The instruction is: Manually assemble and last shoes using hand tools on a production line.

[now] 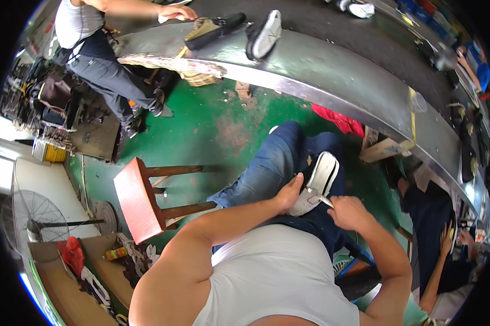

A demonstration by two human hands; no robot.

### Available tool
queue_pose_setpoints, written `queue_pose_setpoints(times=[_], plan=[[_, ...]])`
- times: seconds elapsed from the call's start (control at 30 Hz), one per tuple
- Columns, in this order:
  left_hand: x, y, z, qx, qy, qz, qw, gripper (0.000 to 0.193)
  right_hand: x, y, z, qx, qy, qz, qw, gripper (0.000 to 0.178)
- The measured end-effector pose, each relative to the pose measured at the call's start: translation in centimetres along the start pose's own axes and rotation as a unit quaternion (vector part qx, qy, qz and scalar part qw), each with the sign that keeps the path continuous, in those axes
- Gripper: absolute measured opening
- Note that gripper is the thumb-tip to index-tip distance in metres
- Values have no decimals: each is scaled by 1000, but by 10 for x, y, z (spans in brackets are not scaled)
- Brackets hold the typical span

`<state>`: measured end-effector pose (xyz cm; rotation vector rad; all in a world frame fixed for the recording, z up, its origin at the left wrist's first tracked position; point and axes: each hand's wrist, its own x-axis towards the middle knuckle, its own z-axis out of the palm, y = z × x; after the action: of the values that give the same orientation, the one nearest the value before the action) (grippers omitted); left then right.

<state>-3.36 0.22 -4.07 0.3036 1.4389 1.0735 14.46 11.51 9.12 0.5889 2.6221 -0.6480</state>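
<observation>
A shoe (325, 169) with its white sole turned up rests on my lap over the blue jeans. My left hand (289, 194) grips the near end of the shoe from the left, thumb up along its edge. On the other side my right hand (349, 211) is closed round the handle of a short metal hand tool (314, 194). The tool's head lies against the sole near my left hand. Whether it is a hammer or pincers I cannot tell.
A long metal-edged workbench (332, 60) curves ahead, bearing a tan-and-black shoe (207, 31) and a white-soled shoe (267, 35). A red-topped stool (139, 201) and a floor fan (35, 223) stand left. Co-workers are at the far left and right; a cardboard box (383, 150) sits under the bench.
</observation>
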Motion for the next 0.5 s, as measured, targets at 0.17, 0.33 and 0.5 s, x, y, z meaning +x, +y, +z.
queue_pose_setpoints(times=[0.17,0.33,0.5], plan=[[7,11,-2,208,151,52,965,61,11,-2,56,74,143,1,987,24],[5,24,-4,280,145,77,946,54,7,18,33,103,38,1,994,46],[12,10,-7,318,106,217,917,53,15,17,20,7,194,48,980,57]])
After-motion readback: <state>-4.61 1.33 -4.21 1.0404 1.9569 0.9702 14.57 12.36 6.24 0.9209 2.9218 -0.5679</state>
